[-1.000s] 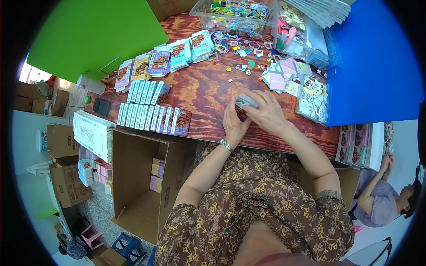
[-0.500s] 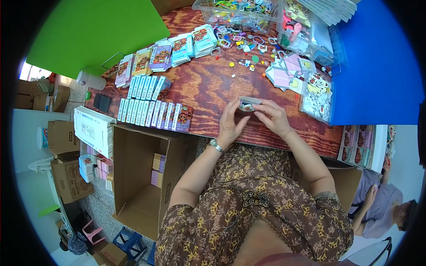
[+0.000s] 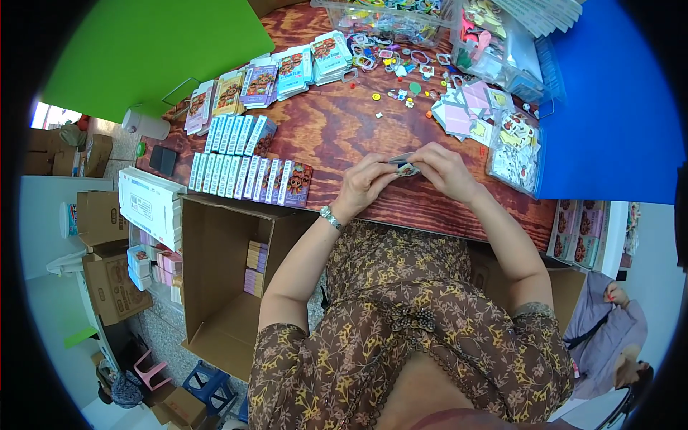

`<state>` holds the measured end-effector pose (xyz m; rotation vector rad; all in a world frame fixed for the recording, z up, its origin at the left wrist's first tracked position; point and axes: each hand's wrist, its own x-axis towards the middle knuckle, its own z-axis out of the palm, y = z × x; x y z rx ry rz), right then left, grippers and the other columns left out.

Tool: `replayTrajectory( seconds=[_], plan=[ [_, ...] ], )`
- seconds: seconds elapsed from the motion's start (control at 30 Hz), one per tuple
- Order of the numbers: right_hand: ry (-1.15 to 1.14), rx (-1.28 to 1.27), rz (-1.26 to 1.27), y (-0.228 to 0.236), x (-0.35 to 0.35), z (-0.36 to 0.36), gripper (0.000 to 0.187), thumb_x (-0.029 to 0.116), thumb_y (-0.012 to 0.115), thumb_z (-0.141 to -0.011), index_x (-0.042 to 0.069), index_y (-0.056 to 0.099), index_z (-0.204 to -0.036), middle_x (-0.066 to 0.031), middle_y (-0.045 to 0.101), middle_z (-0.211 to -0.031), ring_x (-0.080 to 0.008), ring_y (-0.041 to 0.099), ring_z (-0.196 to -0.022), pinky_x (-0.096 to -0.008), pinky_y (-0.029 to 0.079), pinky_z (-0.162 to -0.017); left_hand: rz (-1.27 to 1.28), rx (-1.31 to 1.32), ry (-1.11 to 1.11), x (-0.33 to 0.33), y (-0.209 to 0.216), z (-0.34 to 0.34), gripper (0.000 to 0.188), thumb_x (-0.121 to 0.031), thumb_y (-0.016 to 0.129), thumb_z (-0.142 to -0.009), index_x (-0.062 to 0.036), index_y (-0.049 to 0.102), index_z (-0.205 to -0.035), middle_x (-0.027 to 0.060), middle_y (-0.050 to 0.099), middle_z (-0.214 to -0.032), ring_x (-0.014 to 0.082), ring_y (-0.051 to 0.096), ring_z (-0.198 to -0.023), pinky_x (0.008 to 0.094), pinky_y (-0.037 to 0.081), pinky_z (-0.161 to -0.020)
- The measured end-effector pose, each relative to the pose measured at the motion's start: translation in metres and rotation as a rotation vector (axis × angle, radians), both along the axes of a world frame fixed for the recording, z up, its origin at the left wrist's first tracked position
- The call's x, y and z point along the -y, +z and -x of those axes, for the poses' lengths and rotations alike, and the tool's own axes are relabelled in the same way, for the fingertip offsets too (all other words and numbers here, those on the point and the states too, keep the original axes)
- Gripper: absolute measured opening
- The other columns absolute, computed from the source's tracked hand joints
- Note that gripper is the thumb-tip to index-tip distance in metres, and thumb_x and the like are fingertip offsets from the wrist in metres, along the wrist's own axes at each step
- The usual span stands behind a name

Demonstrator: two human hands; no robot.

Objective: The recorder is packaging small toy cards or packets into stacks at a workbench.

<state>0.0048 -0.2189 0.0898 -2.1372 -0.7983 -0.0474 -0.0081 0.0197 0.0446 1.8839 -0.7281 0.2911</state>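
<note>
A small card box (image 3: 408,170) is held between my hands over the near edge of the wood-grained table (image 3: 326,136). Its end shows a bit of coloured print or contents, too small to make out. My left hand (image 3: 362,185) pinches the box's left side, fingers closed. On its other side, my right hand (image 3: 448,172) grips the top and right edge with bent fingers. To the left stand two rows of filled small boxes (image 3: 247,179), spines up. Behind them lie stacks of flat printed cartons (image 3: 292,72) in several colours.
Tiny trinkets (image 3: 409,89) and paper cards (image 3: 466,107) are scattered beyond my hands. Clear bins (image 3: 401,29) stand at the back, a bag of stickers (image 3: 516,154) at right. Green and blue panels (image 3: 609,107) flank the table. An open cardboard box (image 3: 222,287) sits below left; another person (image 3: 605,322) is at right.
Both hands have tightened around the box, and its raised flap has come down. My left fingers have moved from a spread hold to a pinch. The person at right has shifted.
</note>
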Motion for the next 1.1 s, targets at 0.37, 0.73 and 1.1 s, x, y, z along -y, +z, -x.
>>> replayTrajectory(
  seconds=[0.37,0.73,1.1],
  plan=[
    [0.071,0.257,0.135,0.005,-0.002,-0.002,0.016,0.006,0.068,-0.087,0.007,0.066,-0.103,-0.0089,0.067,-0.103,-0.0299,0.067,-0.094,-0.0388,0.056,-0.078,0.154,-0.119,0.13,0.008,-0.011,0.011,0.026,-0.006,0.081,-0.081,-0.0029,0.064,-0.1,0.0093,0.067,-0.099,0.0207,0.069,-0.084,0.0304,0.059,-0.065],
    [0.043,0.096,0.098,0.014,-0.011,0.004,0.019,0.008,0.073,-0.084,0.005,0.069,-0.103,-0.0091,0.069,-0.101,-0.03,0.067,-0.095,-0.0395,0.055,-0.082,0.13,-0.194,0.081,0.005,-0.028,0.011,0.033,-0.003,0.079,-0.083,0.0013,0.058,-0.108,0.0091,0.066,-0.105,0.0152,0.07,-0.094,0.0287,0.063,-0.077],
    [0.005,0.382,0.339,0.006,-0.022,0.027,0.014,0.007,0.07,-0.082,0.006,0.066,-0.095,-0.0065,0.062,-0.097,-0.0267,0.065,-0.091,-0.038,0.055,-0.073,0.135,-0.209,0.137,0.011,-0.012,0.016,0.038,-0.001,0.078,-0.083,-0.0001,0.061,-0.117,0.0115,0.066,-0.111,0.0205,0.07,-0.1,0.0317,0.062,-0.082]
  ],
)
